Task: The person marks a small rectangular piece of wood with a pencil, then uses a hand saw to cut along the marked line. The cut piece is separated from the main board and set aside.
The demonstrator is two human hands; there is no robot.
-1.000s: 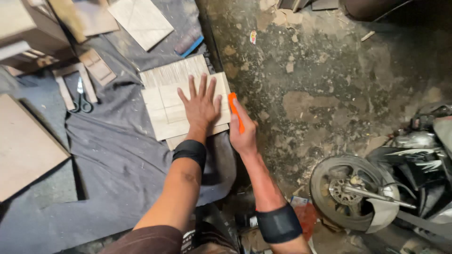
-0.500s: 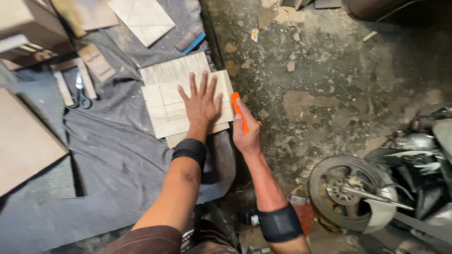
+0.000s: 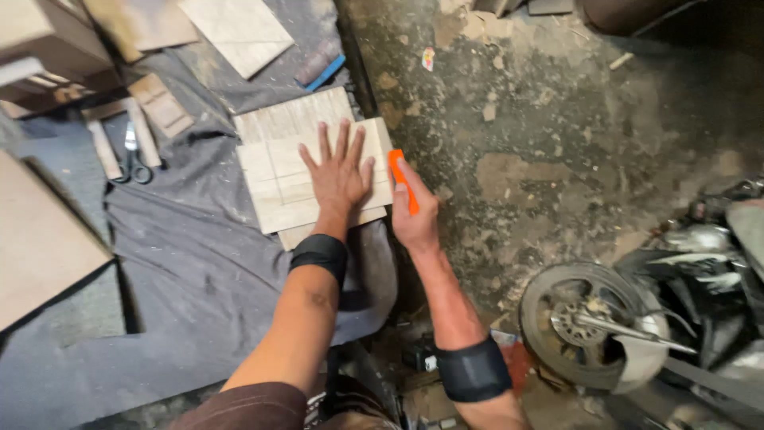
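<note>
My left hand (image 3: pixel 341 171) lies flat with fingers spread on a pale thin wooden board (image 3: pixel 274 179) marked with pencil lines. That board rests on another board on a grey cloth (image 3: pixel 199 271) on the ground. My right hand (image 3: pixel 414 215) grips an orange utility knife (image 3: pixel 402 179) at the board's right edge, the knife pointing away from me. Both wrists wear black bands.
Scissors (image 3: pixel 134 159) and small wood strips (image 3: pixel 159 103) lie at the cloth's upper left. More boards (image 3: pixel 239 32) and a large panel (image 3: pixel 40 247) lie around. A blue tool (image 3: pixel 326 72) is beyond the board. A motorcycle wheel (image 3: pixel 593 322) stands at the lower right on rough concrete.
My right hand with the knife has slid slightly toward me along the board's right edge. My left hand stays pressed on the board.
</note>
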